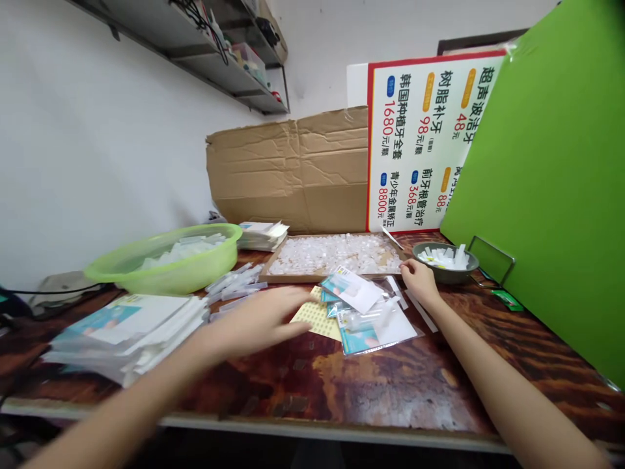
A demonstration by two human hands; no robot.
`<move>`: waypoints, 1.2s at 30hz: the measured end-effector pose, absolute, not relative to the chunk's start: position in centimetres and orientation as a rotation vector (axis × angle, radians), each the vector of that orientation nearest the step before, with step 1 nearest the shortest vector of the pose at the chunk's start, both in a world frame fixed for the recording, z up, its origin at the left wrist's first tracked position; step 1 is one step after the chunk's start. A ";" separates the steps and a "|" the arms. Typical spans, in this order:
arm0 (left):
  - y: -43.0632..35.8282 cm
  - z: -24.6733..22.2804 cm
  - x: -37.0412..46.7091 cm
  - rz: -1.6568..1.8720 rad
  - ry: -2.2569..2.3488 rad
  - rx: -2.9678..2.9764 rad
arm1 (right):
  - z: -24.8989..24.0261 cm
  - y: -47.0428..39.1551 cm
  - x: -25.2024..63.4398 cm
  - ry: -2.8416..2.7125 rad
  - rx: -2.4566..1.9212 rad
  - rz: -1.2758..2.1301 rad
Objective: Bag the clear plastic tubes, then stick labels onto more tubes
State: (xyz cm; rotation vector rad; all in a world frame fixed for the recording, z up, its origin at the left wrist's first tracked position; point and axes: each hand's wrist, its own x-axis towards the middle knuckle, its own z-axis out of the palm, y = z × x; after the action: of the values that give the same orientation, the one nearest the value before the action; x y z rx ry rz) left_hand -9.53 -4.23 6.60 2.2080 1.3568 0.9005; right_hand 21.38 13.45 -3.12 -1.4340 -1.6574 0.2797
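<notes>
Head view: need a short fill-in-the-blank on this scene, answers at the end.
1. The big plastic basin is light ____.
2. The grey bowl stands on the ____ side of the shallow cardboard tray.
3. The dotted sheet beside the packets is pale ____.
4. The hand nearer the dotted sheet is the person's ____ hand.

Missing words: green; right; yellow; left.
</notes>
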 end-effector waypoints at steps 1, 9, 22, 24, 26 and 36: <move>-1.8 5.2 -7.5 0.760 1.300 2.385 | -3.1 13.4 21.4 -1.673 -1.428 0.255; 6.1 -1.6 -1.2 0.939 1.301 2.577 | -2.5 13.7 21.7 -1.783 -1.292 0.053; 2.3 0.3 1.0 1.224 0.912 1.286 | 1.1 5.7 14.7 -1.680 -0.926 -0.269; 2.3 0.0 1.0 1.227 0.929 1.289 | 1.0 5.6 14.7 -1.750 -0.980 -0.391; 2.3 -0.1 0.8 1.252 0.989 1.377 | 1.1 5.8 14.9 -1.860 -0.946 -0.404; 1.7 -0.2 0.9 1.269 1.178 1.777 | 1.5 5.6 14.8 -1.919 -0.738 -0.134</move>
State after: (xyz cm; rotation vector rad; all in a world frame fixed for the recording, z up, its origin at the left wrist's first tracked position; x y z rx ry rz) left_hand 0.89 1.66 -0.19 1.7772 1.1778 1.2690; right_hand 14.84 5.62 1.49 -0.7382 -1.9195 -0.1343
